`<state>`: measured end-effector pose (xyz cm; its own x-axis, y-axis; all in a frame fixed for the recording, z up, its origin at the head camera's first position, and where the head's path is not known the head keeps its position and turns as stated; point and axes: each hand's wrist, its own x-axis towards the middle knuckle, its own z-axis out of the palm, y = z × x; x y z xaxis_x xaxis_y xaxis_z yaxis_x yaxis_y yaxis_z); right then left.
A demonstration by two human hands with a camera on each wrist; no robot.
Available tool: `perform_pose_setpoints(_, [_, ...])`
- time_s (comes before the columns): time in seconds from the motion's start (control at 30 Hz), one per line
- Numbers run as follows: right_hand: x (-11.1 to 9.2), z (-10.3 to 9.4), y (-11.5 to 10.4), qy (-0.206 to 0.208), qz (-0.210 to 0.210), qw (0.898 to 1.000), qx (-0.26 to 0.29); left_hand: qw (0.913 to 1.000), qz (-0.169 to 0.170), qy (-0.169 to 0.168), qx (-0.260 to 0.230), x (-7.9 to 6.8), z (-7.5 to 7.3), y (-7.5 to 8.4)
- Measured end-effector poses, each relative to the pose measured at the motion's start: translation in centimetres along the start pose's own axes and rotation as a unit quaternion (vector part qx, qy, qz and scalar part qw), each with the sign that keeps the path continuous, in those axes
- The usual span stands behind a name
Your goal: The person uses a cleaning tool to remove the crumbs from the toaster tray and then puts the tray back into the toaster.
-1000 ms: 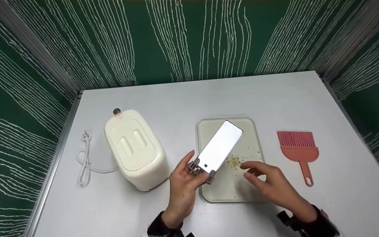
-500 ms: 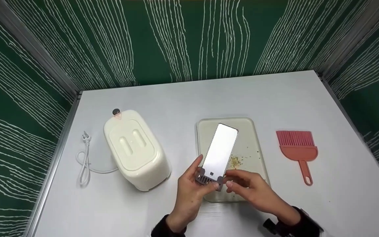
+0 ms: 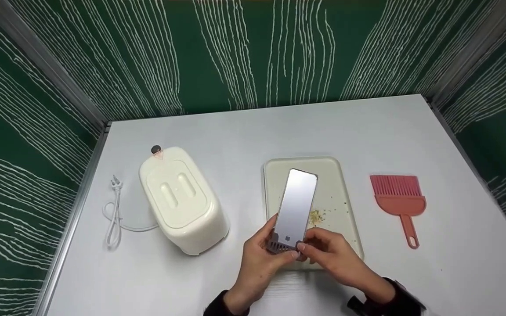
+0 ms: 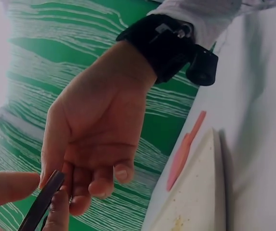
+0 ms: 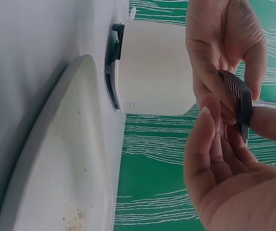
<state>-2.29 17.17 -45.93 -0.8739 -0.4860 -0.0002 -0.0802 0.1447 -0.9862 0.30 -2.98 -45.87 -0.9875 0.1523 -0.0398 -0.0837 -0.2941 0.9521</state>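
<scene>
In the head view, a shiny metal crumb tray (image 3: 297, 202) with a grey slotted end is held above a pale serving tray (image 3: 277, 175). My left hand (image 3: 255, 270) grips the slotted end, thumb along its near edge. At the right corner of that end, my right hand (image 3: 338, 259) pinches it between thumb and index finger. The right wrist view shows the dark slotted edge (image 5: 243, 103) between both hands' fingers. Yellowish crumbs (image 3: 316, 216) lie on the serving tray, partly hidden behind the crumb tray.
A cream toaster (image 3: 182, 197) with its lid on stands to the left, its white cord and plug (image 3: 113, 215) looped beside it. On the right lies a red brush (image 3: 400, 204), handle toward me. Green walls with white lines enclose the table.
My right hand has moved left from over the crumbs and taken hold of the crumb tray's corner. The crumb tray has turned more upright in view and come slightly nearer me.
</scene>
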Motion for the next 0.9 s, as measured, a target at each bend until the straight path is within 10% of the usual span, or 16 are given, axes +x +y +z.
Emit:
perform_pose_setpoints(0.23, [0.1,-0.4,-0.1,-0.010,0.025,0.999,0.037,0.9987,-0.035,-0.021,0.031,-0.2,-1.7,0.8])
perform_pose_setpoints(0.43, [0.2,-0.4,0.0,-0.026,0.037,0.997,0.070,0.9853,0.034,0.027,0.165,-0.6,-3.5,1.7])
perform_pose_setpoints(0.9, [0.3,0.3,0.5,-0.049,0.077,0.993,0.077,0.8658,0.328,0.233,0.297,-1.4,-6.8,5.0])
